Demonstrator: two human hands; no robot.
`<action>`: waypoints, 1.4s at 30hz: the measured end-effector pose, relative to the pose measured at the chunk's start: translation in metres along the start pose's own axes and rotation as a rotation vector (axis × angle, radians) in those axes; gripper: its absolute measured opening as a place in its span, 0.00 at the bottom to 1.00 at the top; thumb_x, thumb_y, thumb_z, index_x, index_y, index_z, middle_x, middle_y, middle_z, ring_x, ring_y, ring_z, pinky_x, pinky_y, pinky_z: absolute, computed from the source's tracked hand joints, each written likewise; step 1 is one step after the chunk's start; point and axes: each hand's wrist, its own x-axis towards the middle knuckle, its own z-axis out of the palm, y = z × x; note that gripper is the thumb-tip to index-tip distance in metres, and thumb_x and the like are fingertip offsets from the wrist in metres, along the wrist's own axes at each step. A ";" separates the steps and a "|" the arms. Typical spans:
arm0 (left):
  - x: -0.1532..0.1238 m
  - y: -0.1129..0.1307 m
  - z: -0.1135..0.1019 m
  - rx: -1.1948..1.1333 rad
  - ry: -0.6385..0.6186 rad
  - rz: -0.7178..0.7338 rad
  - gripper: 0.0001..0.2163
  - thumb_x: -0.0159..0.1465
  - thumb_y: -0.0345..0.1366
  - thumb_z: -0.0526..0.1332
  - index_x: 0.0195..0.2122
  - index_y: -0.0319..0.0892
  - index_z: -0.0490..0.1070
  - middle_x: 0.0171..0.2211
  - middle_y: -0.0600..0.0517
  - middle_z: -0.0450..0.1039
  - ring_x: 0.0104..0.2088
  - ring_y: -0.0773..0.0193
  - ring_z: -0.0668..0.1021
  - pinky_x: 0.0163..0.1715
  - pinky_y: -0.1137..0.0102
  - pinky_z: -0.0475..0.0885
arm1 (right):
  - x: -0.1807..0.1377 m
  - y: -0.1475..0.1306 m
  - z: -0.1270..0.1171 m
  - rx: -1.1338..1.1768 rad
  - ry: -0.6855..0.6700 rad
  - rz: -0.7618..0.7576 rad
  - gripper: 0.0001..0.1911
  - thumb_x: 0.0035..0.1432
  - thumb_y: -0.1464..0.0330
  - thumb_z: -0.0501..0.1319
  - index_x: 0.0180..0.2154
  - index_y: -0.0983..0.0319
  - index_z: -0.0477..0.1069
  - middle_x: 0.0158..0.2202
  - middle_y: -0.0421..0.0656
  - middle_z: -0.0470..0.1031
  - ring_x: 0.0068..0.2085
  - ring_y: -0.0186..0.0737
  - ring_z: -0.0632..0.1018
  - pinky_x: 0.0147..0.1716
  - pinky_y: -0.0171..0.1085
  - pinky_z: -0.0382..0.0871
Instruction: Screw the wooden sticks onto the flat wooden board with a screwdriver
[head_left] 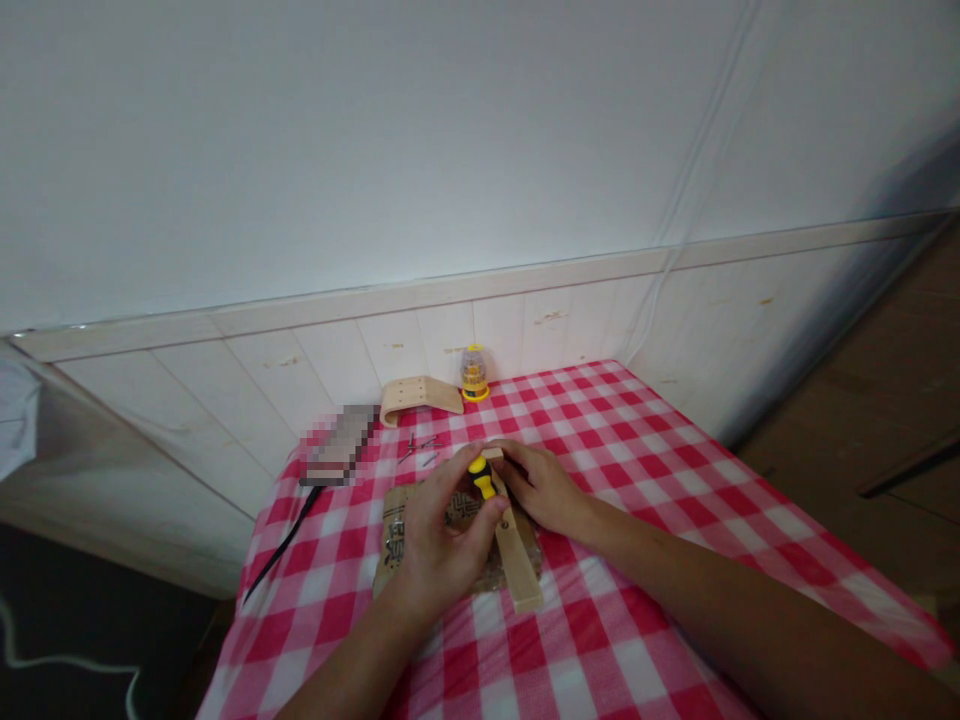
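Note:
My left hand (446,540) has its fingers closed around a short yellow and black screwdriver (482,477). The tool sits over a pale wooden bar (517,565), which shows a dark round hole or screw head below it. On the bar's far right side, my right hand (544,485) grips its upper part with bent fingers. Under the bar lies a brown printed packet (397,540), partly covered by my left hand. What the screwdriver's tip touches is hidden.
A red and white checked cloth (600,420) covers the table. At the back stand a curved wooden piece (420,394) with small holes and a clear-topped yellow container (474,375). Several screws (420,450) lie before them. A blurred-out object (341,445) with a black cable is at left.

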 end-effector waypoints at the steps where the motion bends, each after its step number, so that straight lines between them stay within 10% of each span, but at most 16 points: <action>1: -0.001 0.000 0.000 0.007 0.000 -0.001 0.25 0.64 0.35 0.68 0.62 0.45 0.69 0.48 0.45 0.82 0.41 0.59 0.85 0.42 0.66 0.82 | 0.000 0.000 0.000 0.000 0.000 -0.001 0.13 0.72 0.67 0.54 0.48 0.61 0.76 0.42 0.49 0.83 0.42 0.47 0.83 0.41 0.41 0.74; 33: -0.006 -0.002 0.003 -0.237 -0.042 -0.202 0.22 0.66 0.34 0.65 0.61 0.45 0.67 0.49 0.44 0.80 0.43 0.57 0.85 0.45 0.64 0.83 | -0.001 -0.001 0.000 0.015 0.000 -0.009 0.13 0.72 0.69 0.54 0.48 0.62 0.76 0.42 0.48 0.83 0.41 0.45 0.83 0.40 0.39 0.73; 42: 0.004 -0.001 0.010 -0.364 0.112 -0.348 0.22 0.67 0.37 0.67 0.59 0.45 0.64 0.46 0.46 0.78 0.43 0.58 0.84 0.44 0.65 0.82 | -0.001 0.000 0.000 0.001 0.008 -0.017 0.12 0.70 0.71 0.54 0.47 0.60 0.76 0.39 0.45 0.83 0.39 0.42 0.82 0.37 0.36 0.73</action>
